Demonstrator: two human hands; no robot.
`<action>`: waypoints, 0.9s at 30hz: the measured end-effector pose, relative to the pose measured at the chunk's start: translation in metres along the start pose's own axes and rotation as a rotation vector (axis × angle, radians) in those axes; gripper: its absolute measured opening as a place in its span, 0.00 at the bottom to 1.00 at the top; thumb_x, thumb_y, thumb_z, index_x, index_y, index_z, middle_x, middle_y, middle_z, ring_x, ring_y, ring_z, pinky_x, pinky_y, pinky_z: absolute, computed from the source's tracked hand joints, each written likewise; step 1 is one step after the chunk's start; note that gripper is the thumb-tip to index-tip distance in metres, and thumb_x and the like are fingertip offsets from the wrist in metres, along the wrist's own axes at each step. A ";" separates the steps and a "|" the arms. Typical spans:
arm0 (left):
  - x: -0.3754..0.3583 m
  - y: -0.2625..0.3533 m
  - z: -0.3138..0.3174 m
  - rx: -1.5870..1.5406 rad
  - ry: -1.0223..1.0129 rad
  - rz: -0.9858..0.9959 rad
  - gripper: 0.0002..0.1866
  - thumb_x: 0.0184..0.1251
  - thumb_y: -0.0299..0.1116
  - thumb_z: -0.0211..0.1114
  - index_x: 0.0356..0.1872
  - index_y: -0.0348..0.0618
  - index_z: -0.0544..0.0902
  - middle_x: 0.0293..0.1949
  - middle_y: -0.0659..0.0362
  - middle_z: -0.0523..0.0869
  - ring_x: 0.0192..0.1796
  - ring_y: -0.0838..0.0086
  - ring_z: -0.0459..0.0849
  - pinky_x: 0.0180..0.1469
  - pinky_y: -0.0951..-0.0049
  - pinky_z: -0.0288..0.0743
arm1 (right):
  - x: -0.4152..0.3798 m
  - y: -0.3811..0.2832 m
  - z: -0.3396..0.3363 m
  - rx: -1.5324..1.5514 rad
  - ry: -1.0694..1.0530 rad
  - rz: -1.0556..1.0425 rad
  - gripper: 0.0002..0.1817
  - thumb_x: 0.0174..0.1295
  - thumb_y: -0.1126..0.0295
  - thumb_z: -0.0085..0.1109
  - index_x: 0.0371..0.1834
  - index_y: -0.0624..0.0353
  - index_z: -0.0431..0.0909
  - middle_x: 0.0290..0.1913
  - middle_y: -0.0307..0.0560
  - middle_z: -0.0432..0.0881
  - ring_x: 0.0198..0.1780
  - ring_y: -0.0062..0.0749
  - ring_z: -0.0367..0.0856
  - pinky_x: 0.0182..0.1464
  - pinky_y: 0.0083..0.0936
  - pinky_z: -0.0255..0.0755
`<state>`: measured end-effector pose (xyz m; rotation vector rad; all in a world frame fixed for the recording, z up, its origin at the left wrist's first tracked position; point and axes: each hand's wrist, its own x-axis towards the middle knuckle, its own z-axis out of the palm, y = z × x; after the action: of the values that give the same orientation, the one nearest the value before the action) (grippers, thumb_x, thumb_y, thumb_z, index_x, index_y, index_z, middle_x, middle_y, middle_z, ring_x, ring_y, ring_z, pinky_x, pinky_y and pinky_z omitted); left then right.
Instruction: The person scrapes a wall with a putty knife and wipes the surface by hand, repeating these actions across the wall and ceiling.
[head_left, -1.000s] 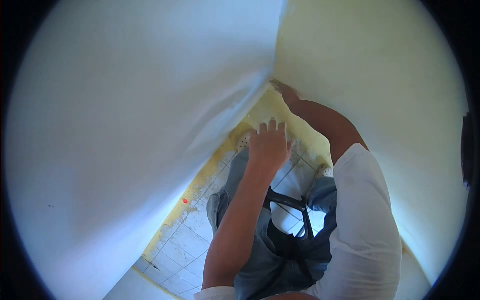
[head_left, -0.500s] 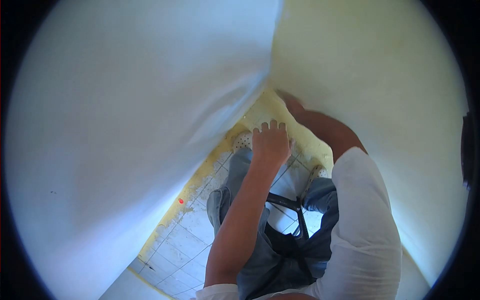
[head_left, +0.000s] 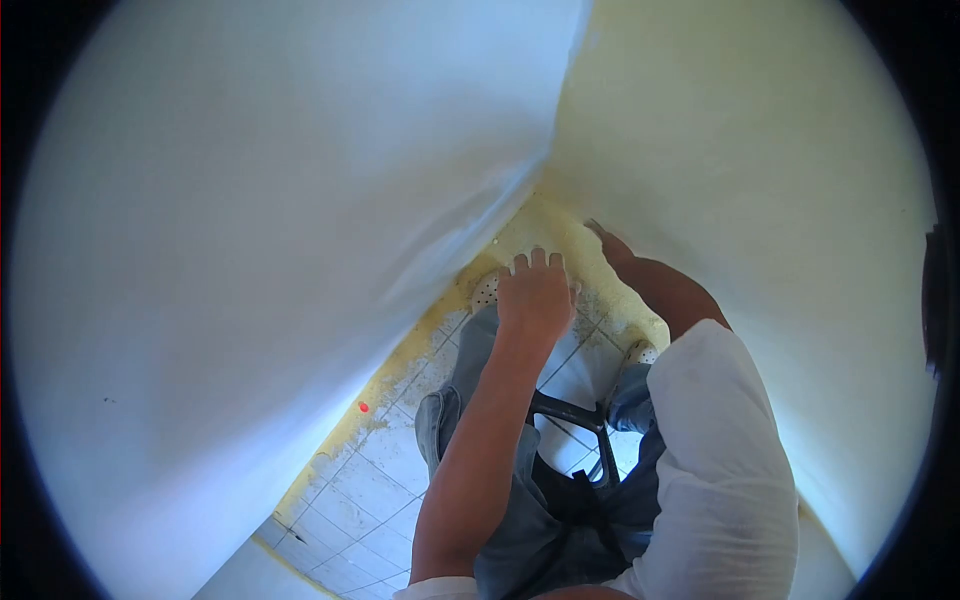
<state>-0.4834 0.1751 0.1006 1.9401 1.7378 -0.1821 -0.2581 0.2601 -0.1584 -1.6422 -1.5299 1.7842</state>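
Observation:
My left hand (head_left: 536, 295) is over the floor near the corner, back upward, its fingers slightly apart and bent away from me. Its thumb shows at the right side, and I see nothing held in it. My right hand (head_left: 604, 236) is at the lower edge of the right, cream-coloured wall (head_left: 740, 150), close to the corner. Most of its fingers are hidden, and whether it holds anything cannot be made out. Beneath both hands runs a rough yellow strip (head_left: 548, 225) along the foot of the walls.
The pale left wall (head_left: 280, 200) meets the right wall at the corner. Grey-white tiles (head_left: 375, 490) with worn yellow patches cover the floor. A small red thing (head_left: 364, 407) lies by the left wall. Between my legs is a black frame (head_left: 570, 409); a dotted white shoe (head_left: 486, 291) shows.
My right hand has moved back from the corner, along the foot of the right wall. The left hand has shifted slightly down and left. The view has tilted a little.

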 end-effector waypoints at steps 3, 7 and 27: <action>-0.001 -0.002 0.005 -0.010 -0.042 0.017 0.27 0.78 0.51 0.65 0.69 0.44 0.80 0.66 0.51 0.82 0.69 0.53 0.82 0.67 0.47 0.76 | 0.022 -0.008 -0.001 0.025 -0.013 0.005 0.30 0.82 0.62 0.51 0.85 0.54 0.65 0.84 0.49 0.67 0.83 0.38 0.65 0.85 0.37 0.56; 0.001 0.003 -0.004 -0.043 -0.057 0.017 0.28 0.78 0.50 0.65 0.70 0.45 0.79 0.67 0.51 0.81 0.70 0.53 0.81 0.68 0.46 0.76 | 0.063 -0.070 0.005 0.082 -0.014 -0.023 0.30 0.82 0.62 0.51 0.85 0.54 0.65 0.84 0.50 0.67 0.83 0.38 0.65 0.85 0.37 0.56; 0.003 0.009 -0.007 0.036 -0.017 0.049 0.28 0.79 0.49 0.65 0.71 0.44 0.79 0.68 0.52 0.82 0.70 0.55 0.81 0.70 0.48 0.74 | -0.025 0.011 -0.017 -0.083 0.025 0.020 0.29 0.82 0.63 0.50 0.85 0.53 0.65 0.84 0.50 0.68 0.82 0.39 0.67 0.84 0.37 0.56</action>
<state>-0.4757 0.1806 0.1078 1.9992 1.6858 -0.2133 -0.2307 0.2448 -0.1500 -1.7169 -1.6030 1.7252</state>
